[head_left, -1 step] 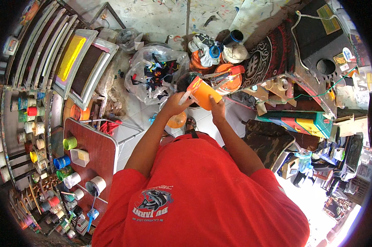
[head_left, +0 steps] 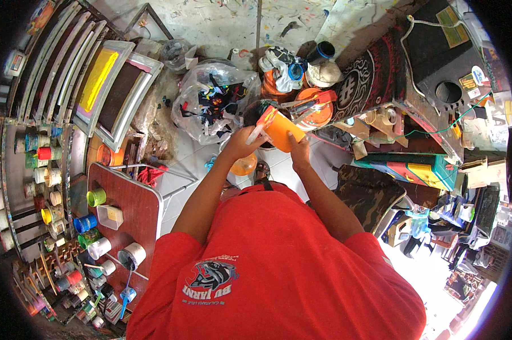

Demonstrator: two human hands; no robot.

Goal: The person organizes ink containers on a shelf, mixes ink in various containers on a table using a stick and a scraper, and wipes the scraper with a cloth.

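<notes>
I hold an orange plastic tub [head_left: 281,131], tilted, in front of my chest. My right hand [head_left: 299,152] grips its lower side. At the tub's open mouth, my left hand [head_left: 240,143] is closed around a white spatula [head_left: 256,132]. Just beyond the tub stands a dark bucket [head_left: 253,112]. An orange bucket with a lid [head_left: 317,111] sits next to it on the right. My red shirt hides everything below my forearms.
A clear plastic bag of scraps [head_left: 210,102] lies on the floor ahead. Screen-printing frames [head_left: 105,90] lean at the left. A red-brown table [head_left: 137,207] carries several paint jars. Shelves of jars [head_left: 37,164] line the far left. A black printed cloth [head_left: 369,73] and clutter fill the right.
</notes>
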